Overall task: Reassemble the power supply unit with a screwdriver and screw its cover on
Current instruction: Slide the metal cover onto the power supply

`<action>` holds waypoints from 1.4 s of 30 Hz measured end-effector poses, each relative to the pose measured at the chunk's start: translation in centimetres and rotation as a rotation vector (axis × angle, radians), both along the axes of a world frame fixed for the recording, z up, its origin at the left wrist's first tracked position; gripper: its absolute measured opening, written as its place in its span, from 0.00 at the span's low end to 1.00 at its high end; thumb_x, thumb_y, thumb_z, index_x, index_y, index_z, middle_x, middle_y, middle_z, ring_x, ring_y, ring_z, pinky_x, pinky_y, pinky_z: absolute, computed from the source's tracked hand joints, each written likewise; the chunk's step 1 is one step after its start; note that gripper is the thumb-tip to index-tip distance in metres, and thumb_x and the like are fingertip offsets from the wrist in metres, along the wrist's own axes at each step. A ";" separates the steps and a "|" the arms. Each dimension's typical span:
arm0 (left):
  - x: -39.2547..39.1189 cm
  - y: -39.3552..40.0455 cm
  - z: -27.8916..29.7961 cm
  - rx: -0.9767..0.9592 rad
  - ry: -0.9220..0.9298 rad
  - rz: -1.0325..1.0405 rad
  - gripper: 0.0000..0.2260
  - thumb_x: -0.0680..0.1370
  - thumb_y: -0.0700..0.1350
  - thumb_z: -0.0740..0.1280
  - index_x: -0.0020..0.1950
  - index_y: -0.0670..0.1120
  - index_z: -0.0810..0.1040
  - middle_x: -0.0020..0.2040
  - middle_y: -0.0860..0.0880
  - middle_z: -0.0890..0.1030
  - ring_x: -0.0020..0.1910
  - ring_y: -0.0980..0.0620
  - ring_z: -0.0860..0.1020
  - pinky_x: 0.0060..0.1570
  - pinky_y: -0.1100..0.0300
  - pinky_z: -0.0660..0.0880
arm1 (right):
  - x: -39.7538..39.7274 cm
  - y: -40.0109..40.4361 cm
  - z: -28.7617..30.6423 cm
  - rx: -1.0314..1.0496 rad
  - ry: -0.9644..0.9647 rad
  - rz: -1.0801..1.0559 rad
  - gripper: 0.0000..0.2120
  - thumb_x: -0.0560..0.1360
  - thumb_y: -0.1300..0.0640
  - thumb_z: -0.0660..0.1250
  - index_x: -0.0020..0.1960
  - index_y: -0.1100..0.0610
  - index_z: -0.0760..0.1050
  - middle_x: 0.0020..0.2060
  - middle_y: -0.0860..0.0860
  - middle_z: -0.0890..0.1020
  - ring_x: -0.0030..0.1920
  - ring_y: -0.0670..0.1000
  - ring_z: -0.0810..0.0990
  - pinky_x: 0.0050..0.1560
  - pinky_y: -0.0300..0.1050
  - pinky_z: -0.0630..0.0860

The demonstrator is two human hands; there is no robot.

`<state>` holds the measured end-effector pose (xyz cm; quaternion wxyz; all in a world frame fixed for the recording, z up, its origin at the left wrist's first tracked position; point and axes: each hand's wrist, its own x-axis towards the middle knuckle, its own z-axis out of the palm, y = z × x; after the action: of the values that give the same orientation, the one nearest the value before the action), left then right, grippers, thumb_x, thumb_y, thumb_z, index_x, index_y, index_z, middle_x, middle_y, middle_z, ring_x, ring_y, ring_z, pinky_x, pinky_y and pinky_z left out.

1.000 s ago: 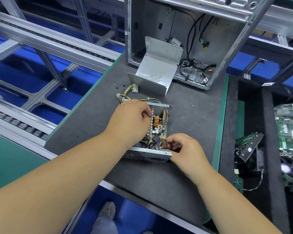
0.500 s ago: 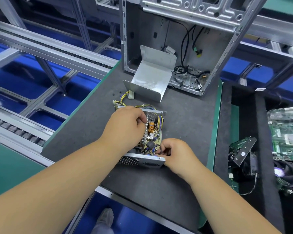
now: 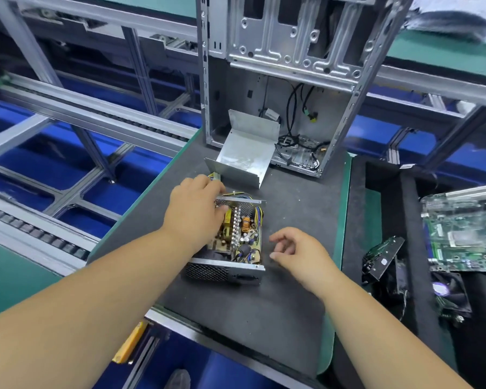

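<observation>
Bare of its lid, the power supply unit (image 3: 230, 237) sits mid-worktop (image 3: 292, 318). Left hand (image 3: 194, 211) rests on its far-left corner, fingers loosely spread; right hand (image 3: 295, 248) hovers just right, loosely curled, empty. The cover (image 3: 244, 155) lies straight beyond the unit, nearer the left hand.

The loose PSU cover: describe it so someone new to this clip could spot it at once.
Start at the empty computer case standing at the far end of the dark mat. Right in front of its opening lies the PSU cover, a bare bent sheet of metal, beyond the open power supply. Unlike that unit, it holds no circuit board or wires.
</observation>
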<state>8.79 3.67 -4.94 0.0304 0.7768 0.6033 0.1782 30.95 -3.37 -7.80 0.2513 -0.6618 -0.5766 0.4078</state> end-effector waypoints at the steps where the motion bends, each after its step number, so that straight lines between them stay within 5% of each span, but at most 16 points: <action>1: -0.5 0.7 0.3 -0.021 0.129 -0.034 0.13 0.77 0.54 0.67 0.59 0.52 0.78 0.56 0.50 0.78 0.56 0.45 0.74 0.54 0.51 0.70 | 0.4 -0.4 0.7 0.013 0.020 -0.052 0.12 0.73 0.63 0.71 0.46 0.46 0.78 0.37 0.44 0.77 0.28 0.39 0.70 0.31 0.29 0.68; 7: -1.6 3.9 3.1 -0.149 0.426 -0.211 0.09 0.80 0.54 0.64 0.52 0.53 0.82 0.46 0.52 0.79 0.46 0.47 0.78 0.44 0.55 0.73 | 1.0 -3.4 4.7 -0.149 -0.040 -0.261 0.06 0.78 0.55 0.66 0.44 0.53 0.79 0.35 0.49 0.81 0.30 0.47 0.76 0.31 0.38 0.70; 11: -1.7 4.6 3.6 -0.179 0.435 -0.275 0.10 0.80 0.55 0.63 0.51 0.54 0.82 0.45 0.52 0.80 0.43 0.50 0.77 0.39 0.57 0.74 | -2.9 -4.9 6.7 -0.546 0.311 -0.263 0.11 0.82 0.48 0.60 0.51 0.57 0.70 0.34 0.59 0.81 0.26 0.52 0.79 0.28 0.42 0.76; 14: -2.5 4.7 3.6 -0.147 0.390 -0.323 0.10 0.79 0.57 0.64 0.50 0.54 0.82 0.45 0.54 0.80 0.41 0.51 0.75 0.37 0.58 0.69 | -6.3 -4.9 6.0 -0.492 0.370 -0.330 0.14 0.81 0.46 0.62 0.58 0.55 0.67 0.40 0.62 0.84 0.33 0.55 0.83 0.35 0.45 0.80; 18: -3.8 4.6 3.7 -0.141 0.309 -0.312 0.09 0.77 0.57 0.66 0.45 0.54 0.82 0.42 0.54 0.82 0.44 0.51 0.78 0.39 0.59 0.74 | -7.5 -3.5 4.6 -0.275 0.142 -0.519 0.13 0.76 0.49 0.69 0.47 0.58 0.71 0.34 0.57 0.83 0.34 0.55 0.82 0.39 0.50 0.79; 22: -4.3 4.0 3.7 -0.281 0.097 -0.270 0.10 0.72 0.56 0.71 0.37 0.51 0.81 0.38 0.54 0.82 0.42 0.53 0.79 0.40 0.59 0.76 | -5.7 -1.1 5.1 -0.203 -0.221 -0.516 0.08 0.72 0.50 0.69 0.43 0.52 0.70 0.34 0.51 0.80 0.34 0.53 0.77 0.31 0.43 0.69; 26: -3.6 2.7 3.2 -0.426 -0.092 -0.203 0.08 0.68 0.50 0.72 0.31 0.50 0.78 0.33 0.54 0.81 0.37 0.54 0.79 0.35 0.61 0.74 | -3.5 1.3 6.0 -0.166 -0.363 -0.472 0.05 0.72 0.54 0.66 0.45 0.51 0.71 0.36 0.50 0.79 0.34 0.51 0.76 0.31 0.43 0.66; 30: -2.9 1.6 2.7 -0.486 -0.161 -0.155 0.07 0.65 0.48 0.69 0.35 0.44 0.80 0.33 0.47 0.82 0.37 0.50 0.81 0.37 0.57 0.78 | -2.3 3.5 6.8 -0.142 -0.510 -0.386 0.11 0.75 0.55 0.64 0.57 0.50 0.67 0.37 0.48 0.75 0.32 0.49 0.74 0.30 0.44 0.63; 36: -2.5 1.3 1.8 -0.495 -0.120 -0.135 0.08 0.66 0.49 0.68 0.37 0.45 0.80 0.35 0.49 0.81 0.40 0.50 0.79 0.38 0.58 0.77 | -2.0 5.0 5.9 -0.189 -0.586 -0.294 0.12 0.77 0.55 0.64 0.58 0.55 0.67 0.40 0.49 0.72 0.40 0.52 0.75 0.34 0.45 0.66; 42: -2.5 2.0 1.7 -0.503 -0.063 -0.196 0.08 0.66 0.52 0.68 0.36 0.47 0.76 0.36 0.51 0.79 0.39 0.52 0.78 0.34 0.60 0.72 | -1.7 5.0 4.4 -0.174 -0.521 -0.298 0.11 0.77 0.56 0.63 0.58 0.55 0.66 0.40 0.51 0.75 0.38 0.51 0.76 0.32 0.44 0.66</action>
<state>6.26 5.66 -3.25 0.2583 0.7936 0.5493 0.0428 29.25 1.63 -3.37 0.0943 -0.8404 -0.4811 0.2311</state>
